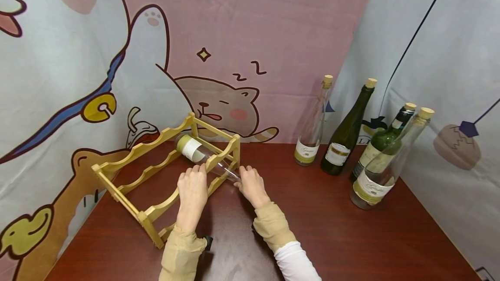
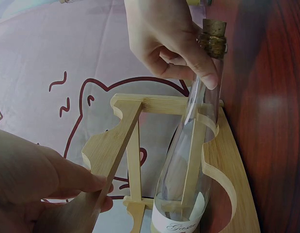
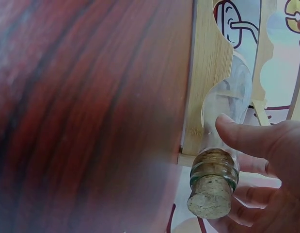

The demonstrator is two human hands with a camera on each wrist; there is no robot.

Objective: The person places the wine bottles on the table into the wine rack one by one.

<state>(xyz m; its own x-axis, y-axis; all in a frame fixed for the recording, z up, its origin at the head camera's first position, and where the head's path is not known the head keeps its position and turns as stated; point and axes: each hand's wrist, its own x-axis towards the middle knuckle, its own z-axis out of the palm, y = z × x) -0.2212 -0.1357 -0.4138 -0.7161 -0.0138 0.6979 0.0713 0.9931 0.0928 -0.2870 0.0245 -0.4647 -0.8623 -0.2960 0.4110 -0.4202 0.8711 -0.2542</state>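
A pale wooden wine rack [image 1: 160, 209] stands on the dark red table [image 1: 332, 233], left of centre. A clear corked bottle [image 1: 195, 151] with a white label lies in the rack's right-hand cradle, neck toward me. My left hand [image 1: 192, 190] grips the rack's near top rail; the left wrist view shows its fingers [image 2: 86, 182] curled on the rail [image 2: 118, 145]. My right hand [image 1: 251, 184] pinches the bottle neck [image 3: 227, 102] just behind the cork [image 3: 210, 196], thumb [image 3: 242, 133] on top. The left wrist view shows the same hold [image 2: 164, 34] on the bottle [image 2: 181, 174].
Several corked bottles stand at the table's back right: a clear one [image 1: 312, 129], a dark one [image 1: 347, 138], a green one [image 1: 384, 140] and another clear one [image 1: 384, 168]. A cartoon cloth backdrop [image 1: 234, 34] hangs close behind the rack and bottles.
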